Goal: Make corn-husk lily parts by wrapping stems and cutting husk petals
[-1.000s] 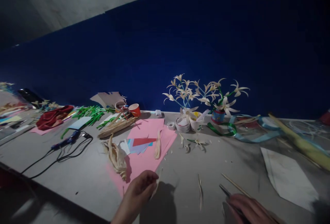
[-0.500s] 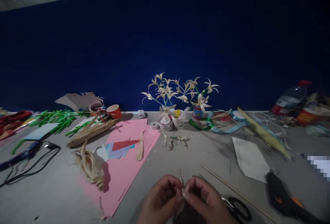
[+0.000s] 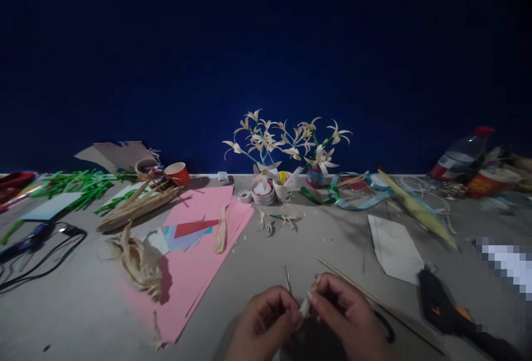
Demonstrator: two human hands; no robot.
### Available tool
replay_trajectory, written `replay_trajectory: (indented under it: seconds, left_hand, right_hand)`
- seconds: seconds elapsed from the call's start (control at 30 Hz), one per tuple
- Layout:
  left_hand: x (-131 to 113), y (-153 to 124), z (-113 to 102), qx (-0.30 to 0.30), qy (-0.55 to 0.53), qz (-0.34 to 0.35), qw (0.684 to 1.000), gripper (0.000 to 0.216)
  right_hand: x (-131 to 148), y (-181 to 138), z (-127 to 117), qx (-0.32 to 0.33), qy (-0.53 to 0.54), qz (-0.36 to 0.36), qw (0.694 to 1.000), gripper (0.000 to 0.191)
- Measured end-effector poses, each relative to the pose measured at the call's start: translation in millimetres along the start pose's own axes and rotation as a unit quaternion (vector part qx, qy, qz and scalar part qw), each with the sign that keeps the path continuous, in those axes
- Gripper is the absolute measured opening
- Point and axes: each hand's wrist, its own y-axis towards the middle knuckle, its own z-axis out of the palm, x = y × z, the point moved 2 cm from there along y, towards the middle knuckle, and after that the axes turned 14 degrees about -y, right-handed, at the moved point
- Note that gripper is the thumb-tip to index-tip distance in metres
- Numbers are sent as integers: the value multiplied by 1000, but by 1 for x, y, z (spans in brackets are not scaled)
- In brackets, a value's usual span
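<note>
Beyond the pale strip (image 3: 306, 307), blue panelling (image 3: 266, 45) backs the grey table (image 3: 87, 311).

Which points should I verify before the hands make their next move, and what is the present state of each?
1. Left hand grips the pale strip: ok, closed on it.
2. Right hand grips the same strip: ok.
3. Whole strip visible: not ok, the hands cover part.
4. Nothing close beside the right hand: not ok, a wooden stick lies there.
5. Black tool apart from both hands: ok.
6. Black tool switched off: cannot tell.
</note>
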Motion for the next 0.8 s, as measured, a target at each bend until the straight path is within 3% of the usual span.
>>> replay_trajectory:
  seconds: [0.13,0.3,0.4,0.53,0.67,0.8]
  left_hand:
    - [3,1,-2,14,-99,10,995,34]
    - [15,7,6,86,-279,-70,954,28]
    - [25,9,12,113,-308,-88,941,27]
    - [29,9,9,77,-261,-55,961,32]
    - [18,6,7,44,-96,13,994,33]
    - [15,6,8,51,-39,5,998,37]
  right_hand:
    - [6,-3,-7,-13,13,-1,1000,29]
    - [12,-6,-2,56,136,33,989,35]
    - [11,-5,2,60,145,26,987,33]
    - [7,-2,3,37,122,39,991,36]
    - [5,-2,1,17,98,45,994,39]
    - [3,-4,1,19,100,72,992,41]
